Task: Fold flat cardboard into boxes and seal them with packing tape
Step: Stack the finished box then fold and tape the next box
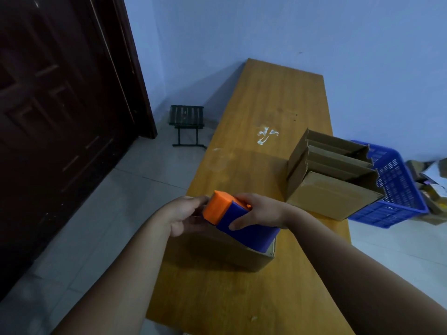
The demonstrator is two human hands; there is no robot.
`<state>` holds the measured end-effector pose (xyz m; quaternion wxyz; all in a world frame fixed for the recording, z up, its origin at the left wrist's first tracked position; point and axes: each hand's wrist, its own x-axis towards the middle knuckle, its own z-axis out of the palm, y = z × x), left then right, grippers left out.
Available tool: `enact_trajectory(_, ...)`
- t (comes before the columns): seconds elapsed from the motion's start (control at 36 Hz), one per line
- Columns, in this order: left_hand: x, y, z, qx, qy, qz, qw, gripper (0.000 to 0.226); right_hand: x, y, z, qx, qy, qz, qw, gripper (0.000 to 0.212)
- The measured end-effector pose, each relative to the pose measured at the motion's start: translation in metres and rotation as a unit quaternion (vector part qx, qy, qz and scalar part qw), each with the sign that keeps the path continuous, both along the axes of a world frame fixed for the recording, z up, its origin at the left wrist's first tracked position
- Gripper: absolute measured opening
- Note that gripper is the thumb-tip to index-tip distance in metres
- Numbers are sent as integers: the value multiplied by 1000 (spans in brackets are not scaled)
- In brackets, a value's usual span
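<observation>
A small brown cardboard box (225, 252) stands on the wooden table (261, 97) near its left edge. Over the box's top lies a blue and orange tape dispenser (232, 213), with my right hand (260, 211) gripping its blue body from the right. My left hand (183, 216) is at the box's left end beside the dispenser's orange part, fingers curled against the box; its exact hold is hidden. Farther right, a stack of several folded cardboard boxes (331, 180) leans on the table.
A blue plastic crate (396, 189) sits at the table's right edge behind the stack. Cardboard scraps (433, 187) lie on the floor beyond it. A small dark folding stool (186, 124) stands on the tiled floor by the dark door (60, 117).
</observation>
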<state>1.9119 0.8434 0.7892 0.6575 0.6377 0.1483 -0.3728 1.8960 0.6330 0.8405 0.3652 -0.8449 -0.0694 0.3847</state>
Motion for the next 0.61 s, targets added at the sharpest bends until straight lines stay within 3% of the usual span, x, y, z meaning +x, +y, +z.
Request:
enact_trajectory(0.22, -1, 4, -1, 34, 0, -15, 999, 23, -3, -2, -4, 10, 4, 0, 1000, 54)
enact_trajectory(0.61, -12, 0, 14, 111, -139, -45, 983, 10, -3, -12, -9, 47, 0, 2, 999, 51)
